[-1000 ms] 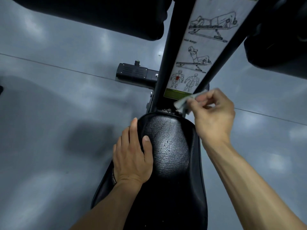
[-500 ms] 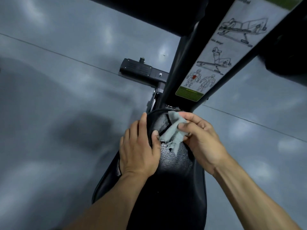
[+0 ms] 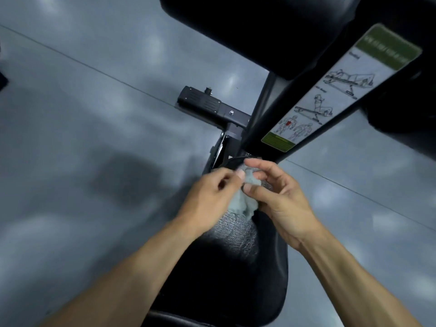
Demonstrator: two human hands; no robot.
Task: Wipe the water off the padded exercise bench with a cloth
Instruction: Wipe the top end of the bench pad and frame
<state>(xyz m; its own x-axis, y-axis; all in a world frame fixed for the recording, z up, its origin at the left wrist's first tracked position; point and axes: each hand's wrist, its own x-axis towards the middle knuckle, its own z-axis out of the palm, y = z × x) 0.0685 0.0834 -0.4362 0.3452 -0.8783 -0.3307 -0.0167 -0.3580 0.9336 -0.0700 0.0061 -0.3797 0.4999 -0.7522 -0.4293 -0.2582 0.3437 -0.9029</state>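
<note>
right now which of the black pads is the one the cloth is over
The narrow textured bench pad under both hands, with the grey cloth bunched above its far end. The big pad up top has no cloth.

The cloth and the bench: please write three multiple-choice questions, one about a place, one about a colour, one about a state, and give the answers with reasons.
1. Where is the cloth?
A. on the floor
B. between both hands, over the narrow end of the bench pad
C. hanging from the instruction sticker

2. What colour is the cloth?
A. pale grey
B. red
C. black

3. What is the left hand doing?
A. lying flat on the pad
B. hanging idle beside the bench
C. pinching the cloth

Answers:
1 B: the cloth is bunched between the left hand and the right hand, above the pad's end.
2 A: it looks light grey against the black pad.
3 C: its thumb and fingers close on the cloth's edge.
</note>
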